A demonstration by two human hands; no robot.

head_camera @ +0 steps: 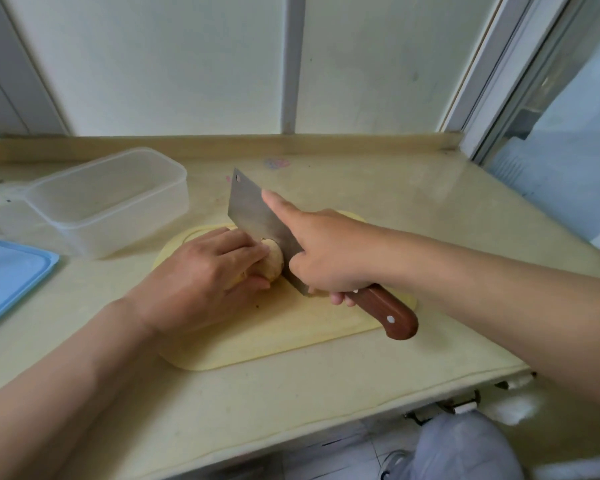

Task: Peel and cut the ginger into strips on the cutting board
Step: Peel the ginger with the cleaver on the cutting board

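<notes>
My left hand (201, 275) curls over the ginger (275, 263), pinning it near the middle of the pale yellow cutting board (278, 344). My right hand (329, 258) grips the cleaver (252, 207) by its wooden handle, index finger stretched along the blade. The blade stands on edge just right of the ginger, touching its end. To the left on the countertop (413, 209) sit a clear plastic container (108, 202) and, nearer, a blue lid (11, 275).

Pale yellow countertop (413, 202) under frosted window (160, 64) — white frames, soft daylight; grey tiled floor (340, 459) below.
</notes>
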